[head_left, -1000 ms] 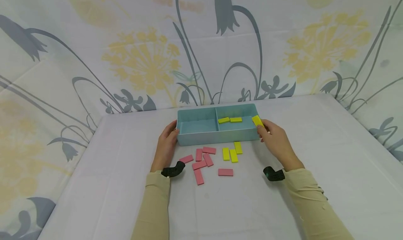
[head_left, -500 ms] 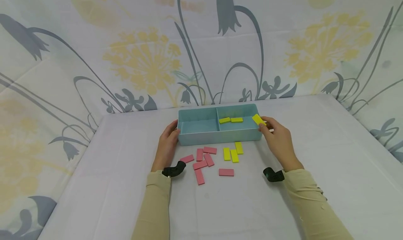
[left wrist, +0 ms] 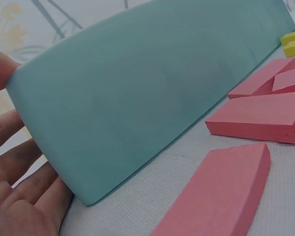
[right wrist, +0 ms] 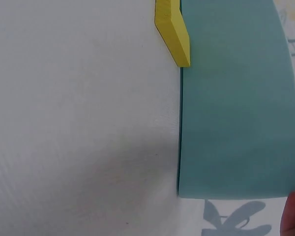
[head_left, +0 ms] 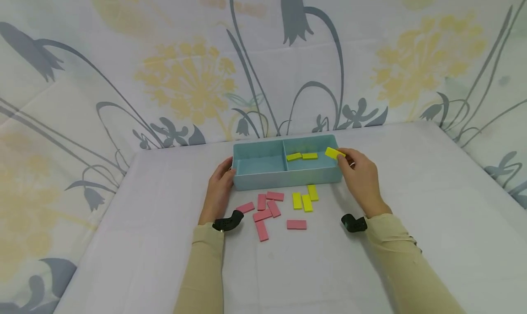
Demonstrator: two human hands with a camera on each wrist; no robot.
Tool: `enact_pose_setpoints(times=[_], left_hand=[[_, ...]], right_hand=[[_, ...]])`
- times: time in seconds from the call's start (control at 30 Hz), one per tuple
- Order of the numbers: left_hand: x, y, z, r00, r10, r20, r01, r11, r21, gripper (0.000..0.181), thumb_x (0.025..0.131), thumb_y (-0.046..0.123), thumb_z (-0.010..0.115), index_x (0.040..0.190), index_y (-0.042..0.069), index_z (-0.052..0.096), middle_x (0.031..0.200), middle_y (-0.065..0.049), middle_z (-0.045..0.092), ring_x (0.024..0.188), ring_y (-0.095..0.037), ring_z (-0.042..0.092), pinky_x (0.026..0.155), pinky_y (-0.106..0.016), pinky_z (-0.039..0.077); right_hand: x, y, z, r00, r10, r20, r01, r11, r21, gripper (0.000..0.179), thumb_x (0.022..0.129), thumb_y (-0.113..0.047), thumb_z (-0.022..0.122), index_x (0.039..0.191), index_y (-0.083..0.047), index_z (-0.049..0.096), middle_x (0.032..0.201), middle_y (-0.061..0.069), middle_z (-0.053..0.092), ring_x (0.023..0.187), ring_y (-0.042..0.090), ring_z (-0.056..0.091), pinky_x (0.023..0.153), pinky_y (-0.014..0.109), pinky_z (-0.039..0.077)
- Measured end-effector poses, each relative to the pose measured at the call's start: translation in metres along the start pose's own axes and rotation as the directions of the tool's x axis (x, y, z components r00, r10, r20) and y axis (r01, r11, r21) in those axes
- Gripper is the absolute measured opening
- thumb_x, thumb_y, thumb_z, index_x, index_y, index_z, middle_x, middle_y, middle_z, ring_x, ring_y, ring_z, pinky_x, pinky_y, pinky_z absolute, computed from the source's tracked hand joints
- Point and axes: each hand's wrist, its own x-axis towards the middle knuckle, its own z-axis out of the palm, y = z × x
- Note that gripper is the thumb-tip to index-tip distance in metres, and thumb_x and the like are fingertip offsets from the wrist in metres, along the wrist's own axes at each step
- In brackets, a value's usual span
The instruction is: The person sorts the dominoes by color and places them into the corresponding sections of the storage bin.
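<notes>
A light blue two-compartment box (head_left: 288,179) stands on the table. My left hand (head_left: 218,190) grips its left end; the left wrist view shows the thumb (left wrist: 0,71) at the top front corner and the fingers (left wrist: 19,162) along the end wall. Over the right compartment, near its right wall, my right hand (head_left: 362,179) pinches a yellow domino-shaped block (head_left: 334,153), held tilted. Two more yellow blocks (head_left: 309,156) lie inside that compartment. Only a fingertip (right wrist: 292,211) of the right hand shows in the right wrist view, where the held block is out of sight.
In front of the box lie 3 yellow blocks (head_left: 307,203) and, to their left, several pink blocks (head_left: 262,215), some touching. One pink block (head_left: 296,224) lies apart. A floral cloth (head_left: 263,76) hangs behind the white-covered table (head_left: 288,277).
My right hand has shifted slightly left and up with the yellow block, which now lies flatter over the compartment. The left hand keeps its hold on the box.
</notes>
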Motion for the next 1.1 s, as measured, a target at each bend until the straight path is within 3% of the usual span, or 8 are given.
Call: enact_pose_setpoints(times=[0.37,0.67,0.93,1.1], left_hand=[[0.002,-0.002,0.001,1.0,0.006,0.011,-0.006,1.0,-0.022,0.047,0.092,0.022,0.047,0.136,0.009,0.036,0.14,-0.007,0.033,0.127,-0.021,0.031,0.101,-0.037,0.028],[0.001,-0.002,-0.001,1.0,-0.01,-0.007,0.01,1.0,0.001,0.047,0.091,0.024,0.048,0.135,0.012,0.038,0.139,-0.004,0.035,0.127,-0.019,0.032,0.101,-0.036,0.029],[0.0,-0.001,-0.002,1.0,-0.005,0.004,0.004,1.0,0.012,0.045,0.092,0.022,0.046,0.135,0.013,0.038,0.139,-0.004,0.034,0.127,-0.018,0.031,0.101,-0.036,0.029],[0.001,-0.001,-0.001,1.0,0.001,0.009,-0.001,1.0,0.01,0.045,0.092,0.023,0.046,0.135,0.013,0.038,0.14,-0.005,0.033,0.127,-0.018,0.031,0.101,-0.037,0.028]], right_hand=[[0.016,-0.001,-0.001,0.997,-0.063,0.046,0.065,0.997,-0.049,0.03,0.092,-0.022,0.044,0.108,-0.003,0.062,0.086,0.009,0.059,0.073,0.02,0.049,0.063,0.034,0.039],[0.03,-0.002,0.003,0.982,-0.08,0.17,0.1,0.988,-0.115,0.025,0.09,-0.021,0.051,0.108,-0.008,0.061,0.082,0.006,0.061,0.069,0.019,0.051,0.061,0.033,0.04],[0.042,-0.01,0.009,0.948,0.014,0.319,0.042,0.985,-0.167,0.027,0.09,-0.024,0.052,0.112,-0.009,0.059,0.09,0.008,0.062,0.075,0.02,0.055,0.066,0.035,0.044],[0.05,-0.013,0.016,0.922,0.009,0.386,0.081,0.973,-0.217,0.026,0.09,-0.022,0.051,0.11,-0.008,0.06,0.094,0.009,0.062,0.08,0.022,0.053,0.07,0.037,0.045]])
